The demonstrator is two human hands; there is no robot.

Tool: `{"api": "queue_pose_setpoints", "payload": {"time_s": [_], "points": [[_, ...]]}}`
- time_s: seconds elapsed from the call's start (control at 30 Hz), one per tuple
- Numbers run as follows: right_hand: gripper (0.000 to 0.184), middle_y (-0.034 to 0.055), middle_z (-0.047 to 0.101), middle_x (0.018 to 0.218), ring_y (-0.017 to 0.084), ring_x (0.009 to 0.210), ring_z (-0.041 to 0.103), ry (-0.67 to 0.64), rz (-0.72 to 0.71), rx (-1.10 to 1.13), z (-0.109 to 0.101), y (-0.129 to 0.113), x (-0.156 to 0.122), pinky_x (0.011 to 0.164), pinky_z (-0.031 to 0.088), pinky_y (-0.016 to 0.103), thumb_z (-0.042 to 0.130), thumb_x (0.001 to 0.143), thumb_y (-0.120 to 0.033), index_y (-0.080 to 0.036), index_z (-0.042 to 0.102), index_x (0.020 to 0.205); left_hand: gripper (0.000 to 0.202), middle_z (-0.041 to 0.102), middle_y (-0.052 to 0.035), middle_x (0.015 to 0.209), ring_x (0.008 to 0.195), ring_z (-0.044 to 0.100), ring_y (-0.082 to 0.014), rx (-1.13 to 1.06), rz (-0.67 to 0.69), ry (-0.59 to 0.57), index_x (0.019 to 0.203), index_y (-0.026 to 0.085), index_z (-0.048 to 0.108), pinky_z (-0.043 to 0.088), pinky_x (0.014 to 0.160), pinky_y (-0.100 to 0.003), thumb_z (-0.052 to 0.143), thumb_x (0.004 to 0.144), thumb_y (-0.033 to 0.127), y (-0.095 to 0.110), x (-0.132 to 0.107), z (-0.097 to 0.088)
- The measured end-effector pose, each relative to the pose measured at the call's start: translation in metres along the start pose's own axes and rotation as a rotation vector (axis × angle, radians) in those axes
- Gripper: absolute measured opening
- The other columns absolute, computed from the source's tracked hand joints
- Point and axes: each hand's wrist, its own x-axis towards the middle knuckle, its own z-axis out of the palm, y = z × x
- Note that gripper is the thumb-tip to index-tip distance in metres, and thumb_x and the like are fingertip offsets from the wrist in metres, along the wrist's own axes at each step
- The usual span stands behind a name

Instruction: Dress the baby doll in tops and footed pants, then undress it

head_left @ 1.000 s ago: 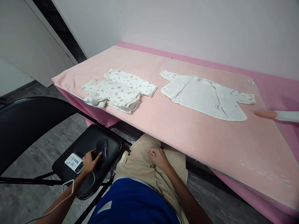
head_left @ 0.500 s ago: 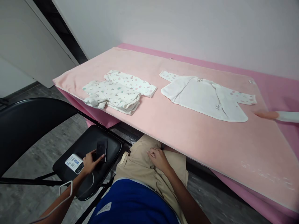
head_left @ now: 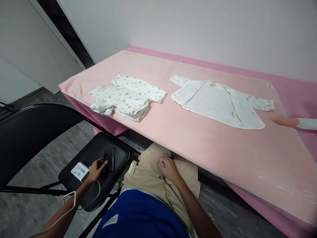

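My left hand (head_left: pixel 95 170) reaches over the black chair seat beside me, its fingers around the edge of a dark smartphone (head_left: pixel 109 161) and its thumb over the near side. Part of the phone is blurred out. On my beige trousers (head_left: pixel 148 165) rests my right hand (head_left: pixel 168 168), curled into a loose fist with nothing visible in it. Across the pink table lie a white baby shirt (head_left: pixel 210 102), spread out with its sleeves apart, and a folded pile of patterned baby clothes (head_left: pixel 128 99) to its left. Neither hand touches the clothes.
A white device with a printed label (head_left: pixel 80 171) sits on the black folding chair (head_left: pixel 99 195), near a white cable (head_left: pixel 74 201) along my left arm. Another person's hand (head_left: pixel 286 122) with a white sleeve is at the table's right. The pink-covered table (head_left: pixel 188 138) stands against a wall.
My left thumb has shifted a little to the left and up over the phone. The view has moved slightly. My right hand and the clothes stay where they were.
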Motion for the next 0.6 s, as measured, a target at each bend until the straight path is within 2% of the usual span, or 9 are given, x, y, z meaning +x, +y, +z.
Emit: {"api": "queue_pose_setpoints", "payload": {"time_s": [0.17,0.37,0.6], "points": [[0.042,-0.0032,0.045,0.064,0.014,0.062,0.043,0.005,-0.006,0.003,0.001,0.000,0.000,0.062,0.031,0.027,0.055,0.101,-0.031,-0.023,0.032,0.067,0.071,0.076,-0.0155,0.113,0.111,0.073,-0.0386,-0.004,-0.108,0.054,0.117,0.016,0.064,0.058,0.096,-0.050,0.060,0.078,0.074,0.002,0.017,0.006],[0.044,-0.0033,0.044,0.064,0.014,0.063,0.043,0.004,-0.002,0.008,0.001,0.000,0.000,0.062,0.030,0.027,0.055,0.102,-0.033,-0.023,0.031,0.067,0.078,0.073,-0.0181,0.120,0.114,0.072,-0.0384,0.023,-0.092,0.064,0.118,0.015,0.061,0.056,0.100,-0.048,0.066,0.068,0.075,-0.005,0.024,0.010],[0.043,-0.0032,0.045,0.066,0.014,0.064,0.045,0.001,-0.004,-0.009,0.002,0.001,0.000,0.064,0.031,0.027,0.054,0.104,-0.032,-0.023,0.031,0.068,0.087,0.070,-0.0200,0.126,0.116,0.070,-0.0391,0.043,-0.067,0.053,0.123,0.015,0.059,0.054,0.102,-0.051,0.066,0.065,0.080,-0.013,0.023,0.012]]}}
